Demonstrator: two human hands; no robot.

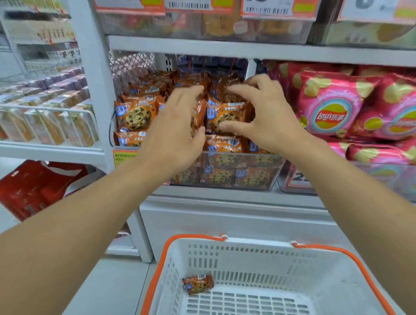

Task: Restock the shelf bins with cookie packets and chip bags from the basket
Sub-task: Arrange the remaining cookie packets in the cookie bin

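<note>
Orange cookie packets fill a clear shelf bin [260, 182] at the middle shelf. My left hand [175, 130] reaches into the bin, its fingers and thumb curled round an upright cookie packet [198, 114]. My right hand [262, 112] is beside it and pinches another upright cookie packet [227, 115] between thumb and fingers. Pink chip bags [333, 107] are stacked in the bin to the right. Below me, the white basket [339, 279] with orange handles holds one cookie packet [198, 284] near its left wall.
Price tags [188, 3] hang on the bins of the shelf above. A neighbouring shelf on the left carries rows of boxed snacks [45, 125]. Red cartons [33, 191] stand low on the left. A white shelf base [223, 216] rises behind the basket.
</note>
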